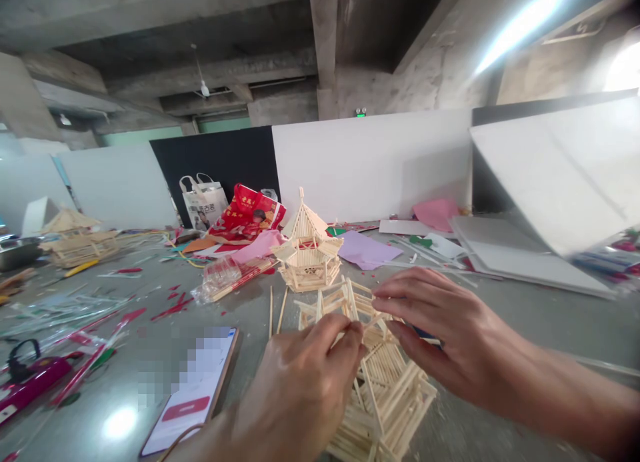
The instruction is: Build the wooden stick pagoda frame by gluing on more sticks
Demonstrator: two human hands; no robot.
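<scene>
A small model pavilion built of thin wooden sticks [385,369] stands on the grey table right in front of me. My left hand [310,375] is closed in a pinch at its upper frame, on a short wooden stick [373,321] whose end shows past the fingertips. On the right side of the frame, my right hand [450,322] has its fingers stretched out and thumb apart, close to that stick; whether it touches the frame I cannot tell. Behind it stands a second stick pavilion [306,252] with a pointed roof.
A phone [193,395] lies left of my left hand. Further left are a magenta glue gun or similar device [33,382] and plastic scraps. Two loose sticks [277,312], a red bag [247,215], purple paper [367,249] and white boards [525,252] lie about. Another stick model [75,239] stands far left.
</scene>
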